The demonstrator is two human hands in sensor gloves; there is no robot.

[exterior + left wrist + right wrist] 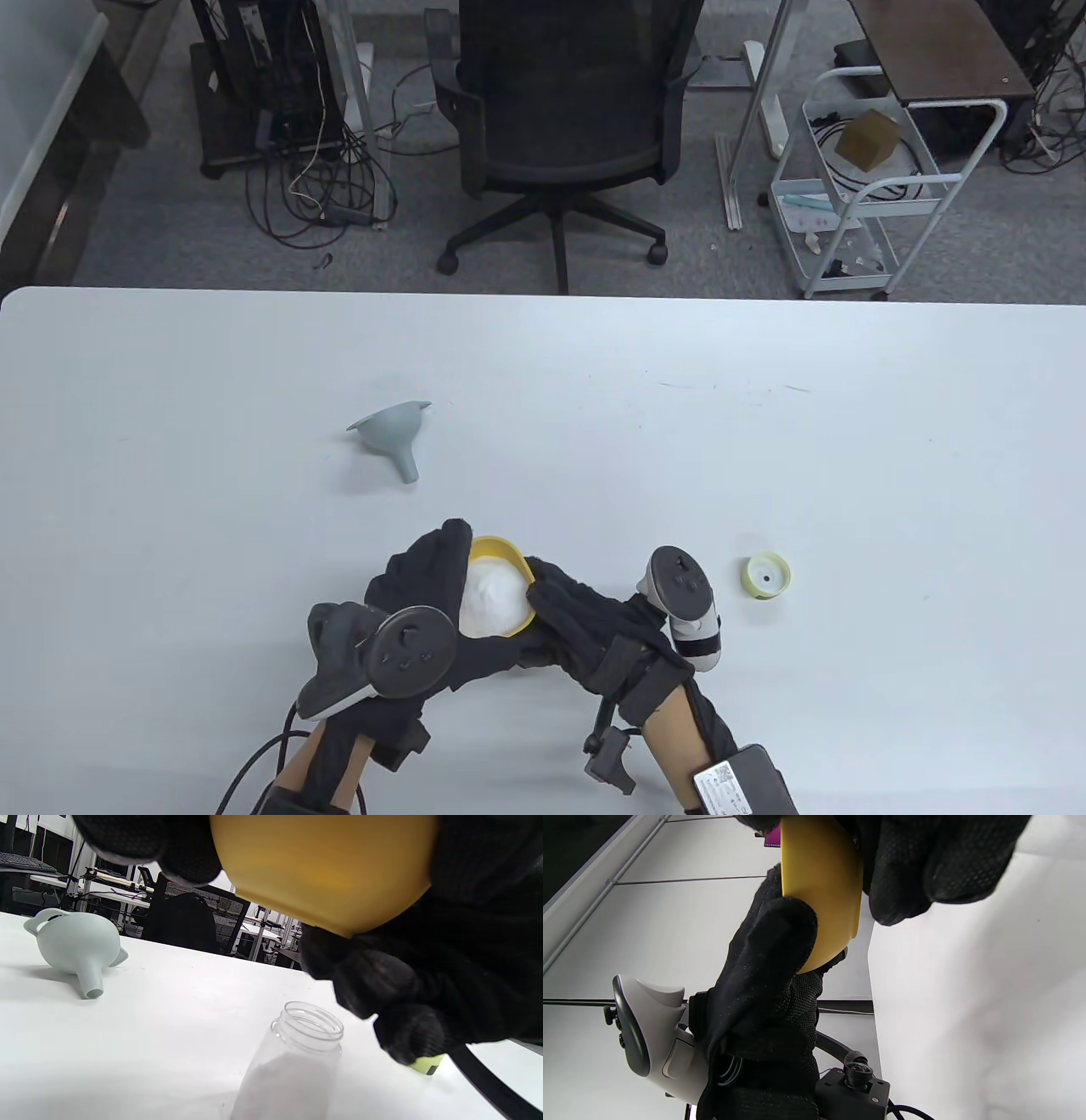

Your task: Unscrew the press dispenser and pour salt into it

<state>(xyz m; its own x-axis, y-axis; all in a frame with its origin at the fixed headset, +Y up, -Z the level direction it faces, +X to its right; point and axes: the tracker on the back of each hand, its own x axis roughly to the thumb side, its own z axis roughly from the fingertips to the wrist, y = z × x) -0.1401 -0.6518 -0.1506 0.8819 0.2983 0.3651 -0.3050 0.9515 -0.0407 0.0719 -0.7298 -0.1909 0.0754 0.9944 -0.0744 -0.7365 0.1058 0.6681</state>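
Note:
Both hands hold a yellow bowl heaped with white salt above the table. My left hand grips its left side, my right hand its right side. In the left wrist view the bowl hangs tilted above an open clear bottle that holds some salt. The bottle is hidden under the hands in the table view. The yellow-green dispenser cap lies on the table to the right, apart from the bottle. In the right wrist view the bowl sits between both gloves.
A grey-green funnel lies on its side on the white table, beyond the hands to the left; it also shows in the left wrist view. An office chair stands past the far edge.

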